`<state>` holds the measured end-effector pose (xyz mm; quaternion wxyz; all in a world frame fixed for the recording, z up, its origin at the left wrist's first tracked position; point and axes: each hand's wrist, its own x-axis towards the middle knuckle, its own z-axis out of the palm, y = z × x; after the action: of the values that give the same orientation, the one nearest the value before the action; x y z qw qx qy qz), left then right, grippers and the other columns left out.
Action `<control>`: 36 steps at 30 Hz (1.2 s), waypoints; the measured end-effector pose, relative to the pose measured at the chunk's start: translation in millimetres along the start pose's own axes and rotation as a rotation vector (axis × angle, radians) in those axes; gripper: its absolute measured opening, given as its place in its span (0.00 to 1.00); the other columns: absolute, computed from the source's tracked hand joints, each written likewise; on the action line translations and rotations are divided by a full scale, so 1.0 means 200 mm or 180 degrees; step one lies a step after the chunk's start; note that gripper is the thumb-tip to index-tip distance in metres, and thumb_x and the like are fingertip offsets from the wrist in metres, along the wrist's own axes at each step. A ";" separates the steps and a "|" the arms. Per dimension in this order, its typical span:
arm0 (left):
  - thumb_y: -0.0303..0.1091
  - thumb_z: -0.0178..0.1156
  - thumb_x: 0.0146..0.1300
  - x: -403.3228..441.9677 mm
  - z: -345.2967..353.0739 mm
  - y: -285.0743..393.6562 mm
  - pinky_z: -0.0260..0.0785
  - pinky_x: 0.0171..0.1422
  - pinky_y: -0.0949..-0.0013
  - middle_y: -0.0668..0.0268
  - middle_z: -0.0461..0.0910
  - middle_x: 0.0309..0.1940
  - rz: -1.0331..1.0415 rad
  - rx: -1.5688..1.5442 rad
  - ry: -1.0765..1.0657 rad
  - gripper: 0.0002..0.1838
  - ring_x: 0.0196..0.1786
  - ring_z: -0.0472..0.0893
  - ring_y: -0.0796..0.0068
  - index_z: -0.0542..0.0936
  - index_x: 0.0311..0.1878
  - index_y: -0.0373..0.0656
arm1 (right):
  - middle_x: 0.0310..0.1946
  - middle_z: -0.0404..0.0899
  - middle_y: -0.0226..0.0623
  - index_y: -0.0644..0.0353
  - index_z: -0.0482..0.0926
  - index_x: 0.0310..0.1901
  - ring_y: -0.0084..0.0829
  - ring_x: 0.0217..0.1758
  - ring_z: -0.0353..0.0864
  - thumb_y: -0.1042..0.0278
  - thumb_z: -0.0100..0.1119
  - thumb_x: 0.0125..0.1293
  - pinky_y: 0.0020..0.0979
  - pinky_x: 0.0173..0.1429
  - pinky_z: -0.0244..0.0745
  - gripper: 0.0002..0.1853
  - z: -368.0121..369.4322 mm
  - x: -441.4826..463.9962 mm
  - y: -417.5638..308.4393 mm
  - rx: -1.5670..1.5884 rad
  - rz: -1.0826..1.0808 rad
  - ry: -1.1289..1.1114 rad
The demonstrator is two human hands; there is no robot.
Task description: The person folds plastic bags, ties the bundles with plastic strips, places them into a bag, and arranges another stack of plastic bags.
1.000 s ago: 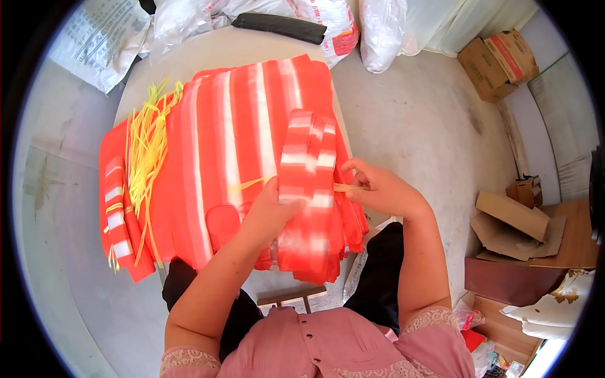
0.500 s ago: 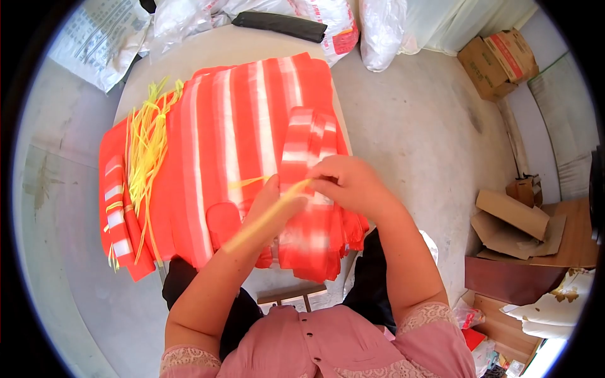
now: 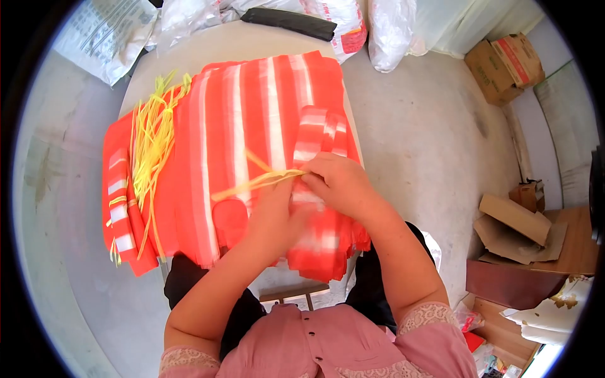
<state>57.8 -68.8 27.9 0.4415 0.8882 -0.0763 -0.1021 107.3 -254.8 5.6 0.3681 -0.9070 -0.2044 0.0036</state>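
Note:
A rolled red-and-white striped cloth bundle [image 3: 310, 148] lies on the right side of a wide stack of red striped cloth [image 3: 239, 101]. Over it, my right hand [image 3: 339, 187] pinches a thin yellow strip [image 3: 252, 184] between thumb and forefinger. My left hand [image 3: 274, 217] is at the same strip just to the left, fingertips closed against it; its lower fingers are blurred. The strip's loose ends reach left past my left hand. Both hands partly hide the bundle. A bunch of yellow strips [image 3: 151, 142] rests on the cloth's left side.
Small tied striped rolls [image 3: 120, 211] lie at the stack's left edge. A black roll [image 3: 288, 23] and white plastic bags [image 3: 392, 34] are at the back. Cardboard boxes [image 3: 504, 68] stand far right, with an open carton [image 3: 517, 230] on a brown cabinet nearer.
The yellow strip has swung from a diagonal across my left forearm to a flatter line above my left hand. Both hands have shifted slightly, and the whole view has moved a little.

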 end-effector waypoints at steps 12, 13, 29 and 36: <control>0.28 0.71 0.58 0.13 -0.18 -0.27 0.75 0.51 0.55 0.64 0.86 0.38 0.1261 0.2530 0.0678 0.13 0.47 0.84 0.59 0.89 0.48 0.44 | 0.40 0.86 0.41 0.58 0.87 0.49 0.46 0.47 0.85 0.65 0.61 0.73 0.46 0.52 0.79 0.10 0.00 0.01 -0.03 -0.0008 0.0183 -0.0065; 0.28 0.71 0.59 0.14 -0.19 -0.27 0.75 0.48 0.55 0.64 0.85 0.35 0.1251 0.2535 0.0533 0.11 0.44 0.84 0.60 0.89 0.46 0.43 | 0.41 0.86 0.41 0.58 0.87 0.51 0.45 0.45 0.85 0.66 0.62 0.73 0.44 0.51 0.79 0.10 0.00 0.01 -0.04 0.0063 0.0215 -0.0033; 0.23 0.71 0.62 0.09 -0.21 -0.17 0.75 0.42 0.61 0.60 0.85 0.32 0.1276 0.0195 0.1305 0.05 0.37 0.84 0.59 0.88 0.41 0.40 | 0.40 0.88 0.32 0.55 0.88 0.47 0.39 0.49 0.81 0.75 0.70 0.63 0.41 0.58 0.75 0.11 0.06 0.01 -0.03 -0.0146 -0.0665 0.0684; 0.21 0.71 0.59 0.10 -0.15 -0.16 0.77 0.47 0.60 0.62 0.87 0.35 0.1805 0.0082 0.1064 0.08 0.41 0.85 0.58 0.87 0.43 0.41 | 0.38 0.88 0.29 0.52 0.89 0.45 0.37 0.48 0.81 0.72 0.72 0.63 0.43 0.60 0.69 0.09 0.08 0.01 -0.05 0.0119 -0.0829 0.0570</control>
<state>86.8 -31.2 17.3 0.4474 0.8415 -0.2484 0.1731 103.5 -236.3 1.6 0.3991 -0.8625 -0.2865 -0.1212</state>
